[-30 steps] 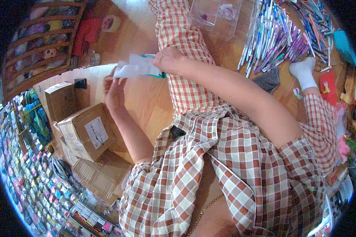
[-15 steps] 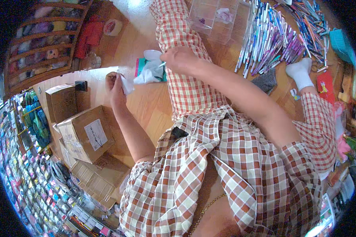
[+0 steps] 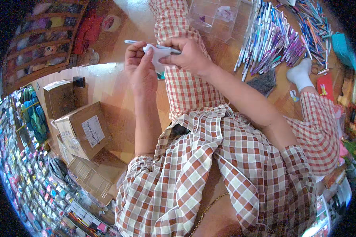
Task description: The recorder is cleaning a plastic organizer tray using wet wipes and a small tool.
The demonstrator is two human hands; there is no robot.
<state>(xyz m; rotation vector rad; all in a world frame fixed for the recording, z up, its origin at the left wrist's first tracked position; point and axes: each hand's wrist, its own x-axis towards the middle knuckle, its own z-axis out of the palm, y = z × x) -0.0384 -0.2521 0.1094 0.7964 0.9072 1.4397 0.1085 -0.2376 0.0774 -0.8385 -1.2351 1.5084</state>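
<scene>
My left hand pinches a white tissue that lies over the middle of a slim white pen. The pen's far-left end sticks out beyond my left fingers. My right hand is closed around the pen's other end, with its fingers also against the tissue. Both hands are above my outstretched leg in checked trousers. Beneath them, a bit of a teal item shows; my hands cover most of it.
Many pens lie in heaps at the upper right, beside a clear divided box. A grey sock lies near my foot. Cardboard boxes stand at left, below a wooden slatted rack. A tape roll lies beyond.
My left hand has moved up and to the right with the tissue and met my right hand. The tissue is now against the pen, which earlier was apart from it.
</scene>
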